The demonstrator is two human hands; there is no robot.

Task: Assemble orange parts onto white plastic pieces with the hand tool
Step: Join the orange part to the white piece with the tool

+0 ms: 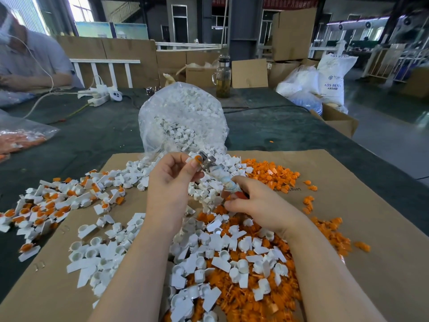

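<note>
The left hand's fingers (pixel 193 165) pinch a white piece with an orange part (pixel 197 158) seated in it, while the right hand (pixel 253 201) grips the hand tool (pixel 217 173), its metal head touching that part. This appears to be the pressing step; the next move likely calls for firm, square pressure. Loose white pieces (pixel 209 247) and orange parts (pixel 274 173) lie heaped on the cardboard (pixel 383 228) over the tabletop.

Daylight comes in through the windows (pixel 80 9) at the far left, which are blown out to white. The hall behind is dimmer and greyer, while the cardboard sheet (pixel 371 205) in front is evenly lit with only soft, faint shadows. The clear bag (pixel 183 117) shows pale glare. The wide lens bends straight lines near the edges, and the left edge is smeared and soft
</note>
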